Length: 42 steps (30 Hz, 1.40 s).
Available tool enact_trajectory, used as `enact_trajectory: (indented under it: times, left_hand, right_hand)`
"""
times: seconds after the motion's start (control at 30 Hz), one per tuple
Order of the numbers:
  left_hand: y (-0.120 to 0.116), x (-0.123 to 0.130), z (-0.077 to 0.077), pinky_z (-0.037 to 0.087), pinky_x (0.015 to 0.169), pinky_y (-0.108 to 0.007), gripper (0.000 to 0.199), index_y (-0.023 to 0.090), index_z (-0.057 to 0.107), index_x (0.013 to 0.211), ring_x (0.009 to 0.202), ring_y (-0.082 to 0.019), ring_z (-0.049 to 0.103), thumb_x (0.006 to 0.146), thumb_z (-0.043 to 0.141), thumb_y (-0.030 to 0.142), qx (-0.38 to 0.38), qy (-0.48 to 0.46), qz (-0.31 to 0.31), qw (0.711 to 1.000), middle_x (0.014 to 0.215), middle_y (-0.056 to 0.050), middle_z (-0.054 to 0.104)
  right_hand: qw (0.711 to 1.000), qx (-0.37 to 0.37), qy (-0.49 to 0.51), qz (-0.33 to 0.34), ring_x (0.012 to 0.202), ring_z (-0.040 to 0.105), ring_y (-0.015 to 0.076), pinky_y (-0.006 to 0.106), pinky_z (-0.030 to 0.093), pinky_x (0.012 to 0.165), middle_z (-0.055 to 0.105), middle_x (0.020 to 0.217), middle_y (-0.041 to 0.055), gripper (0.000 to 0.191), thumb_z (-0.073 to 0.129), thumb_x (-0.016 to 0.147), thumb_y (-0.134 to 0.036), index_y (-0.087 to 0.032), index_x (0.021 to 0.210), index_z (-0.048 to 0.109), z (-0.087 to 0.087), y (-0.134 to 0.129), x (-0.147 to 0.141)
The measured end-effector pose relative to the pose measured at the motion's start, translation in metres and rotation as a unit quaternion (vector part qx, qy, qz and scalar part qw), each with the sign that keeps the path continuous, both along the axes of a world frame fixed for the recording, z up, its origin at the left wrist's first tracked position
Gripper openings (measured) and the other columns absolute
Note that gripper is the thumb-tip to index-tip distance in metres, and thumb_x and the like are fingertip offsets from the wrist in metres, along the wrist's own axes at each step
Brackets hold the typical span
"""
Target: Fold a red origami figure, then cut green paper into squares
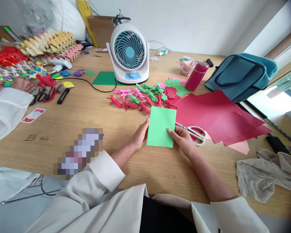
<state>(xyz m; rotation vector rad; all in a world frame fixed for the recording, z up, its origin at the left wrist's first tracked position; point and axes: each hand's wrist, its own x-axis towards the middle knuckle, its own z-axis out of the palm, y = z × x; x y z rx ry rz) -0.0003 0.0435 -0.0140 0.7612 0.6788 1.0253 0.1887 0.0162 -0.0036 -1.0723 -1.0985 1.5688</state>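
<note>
A light green sheet of paper (161, 126) is held up above the table between both hands. My left hand (141, 133) grips its left edge, thumb at the front edge and fingers hidden behind. At the right edge my right hand (182, 137) pinches the sheet, its thumb on the front face. White-handled scissors (197, 133) lie just beyond my right hand, their blades partly hidden by it and the paper. Behind the sheet lies a pile of twisted red, pink and green paper pieces (138, 102). Large red paper sheets (203, 113) spread out to the right.
A white fan (129, 51) stands at the back. A red bottle (197, 76) and a teal bag (242, 76) sit at the right, above a crumpled cloth (264, 174). At left, a co-worker's hand (23, 84) is near colourful small items; a blurred-out object (80, 152) lies closer.
</note>
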Motion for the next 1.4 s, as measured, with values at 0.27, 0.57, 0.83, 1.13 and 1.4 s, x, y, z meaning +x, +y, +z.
enact_trajectory:
  times: [0.27,0.57,0.83,1.13,1.4]
  left_hand:
    - [-0.005,0.000,0.005,0.052,0.093,-0.042,0.050,0.012,0.072,0.111,0.099,-0.030,0.071,0.075,0.076,0.048,0.013,0.075,-0.077,0.994,0.106,-0.013,0.075]
    - [-0.004,-0.002,0.005,0.050,0.096,-0.042,0.045,0.014,0.074,0.107,0.103,-0.030,0.070,0.068,0.084,0.034,0.011,0.060,-0.052,0.997,0.108,-0.012,0.075]
    - [0.008,-0.010,0.009,0.052,0.094,-0.040,0.041,0.013,0.074,0.098,0.097,-0.026,0.072,0.061,0.087,0.026,-0.081,-0.009,0.041,0.996,0.101,-0.010,0.077]
    - [0.014,-0.021,0.007,0.058,0.080,-0.026,0.030,0.016,0.069,0.104,0.082,-0.017,0.073,0.076,0.078,0.022,-0.131,-0.066,0.088,0.985,0.095,-0.005,0.077]
    - [0.016,-0.021,0.010,0.058,0.071,-0.024,0.027,0.017,0.070,0.101,0.078,-0.017,0.073,0.076,0.077,0.020,-0.169,-0.046,0.119,0.977,0.088,-0.004,0.077]
  right_hand:
    - [1.000,-0.006,-0.008,-0.010,0.070,0.067,0.0182,0.029,0.053,0.063,0.074,0.081,0.0020,0.037,0.076,0.075,-0.051,-0.020,0.095,0.069,-0.002,0.000,0.001]
    - [0.943,0.184,-0.257,-0.102,0.066,0.055,0.0142,0.027,0.044,0.063,0.062,0.074,0.0002,0.032,0.055,0.090,-0.052,-0.020,0.084,0.060,0.008,0.002,0.022]
    - [0.729,0.232,-0.632,-0.127,0.083,0.059,0.0241,0.036,0.046,0.076,0.060,0.090,0.0088,0.019,0.054,0.088,-0.034,-0.020,0.093,0.066,-0.007,0.000,0.090]
    - [0.703,0.206,-0.678,-0.060,0.087,0.063,0.0248,0.037,0.048,0.082,0.061,0.097,0.0105,0.027,0.055,0.089,-0.031,-0.017,0.110,0.064,0.004,-0.011,0.091]
    - [0.729,0.175,-0.656,-0.089,0.084,0.064,0.0253,0.035,0.046,0.070,0.067,0.092,0.0091,0.025,0.055,0.088,-0.040,-0.020,0.098,0.066,0.004,-0.005,0.093]
